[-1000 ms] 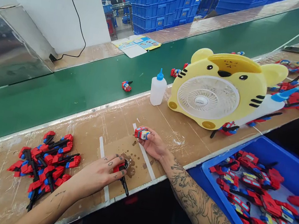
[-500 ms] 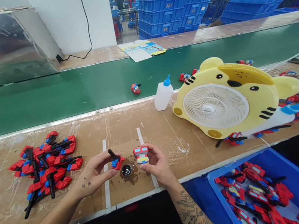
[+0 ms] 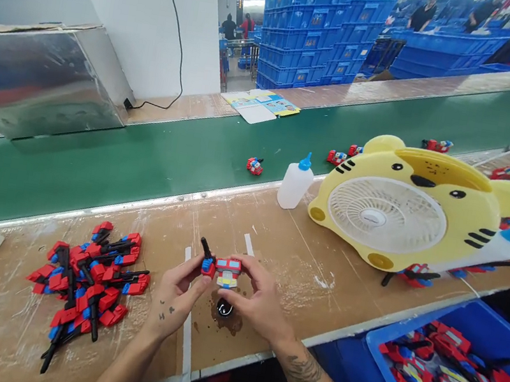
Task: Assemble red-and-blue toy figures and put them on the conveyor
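My left hand (image 3: 177,298) pinches a red and blue toy robot arm (image 3: 208,266) with a black gun sticking up from it. Between the thumb and fingers of my right hand (image 3: 264,302) is a red toy robot torso (image 3: 228,272) with pale blue windows and a grey and yellow front. The arm and the torso meet side by side; whether they are joined I cannot tell. Just below them on the bench sits a small round pot of dark liquid (image 3: 224,307), ringed by wet stains. A pile of similar toy arms with guns (image 3: 90,281) lies left of my left hand.
A blue bin (image 3: 373,358) of red toy parts stands at the lower right. Behind my hands are a white squeeze bottle (image 3: 294,187) and a yellow tiger-faced fan (image 3: 469,212). A green conveyor belt (image 3: 168,158) crosses beyond the bench, carrying several toy pieces.
My hands have come together, bringing the toy arm up against the side of the torso above the pot. The camera view has tilted up and shifted left.
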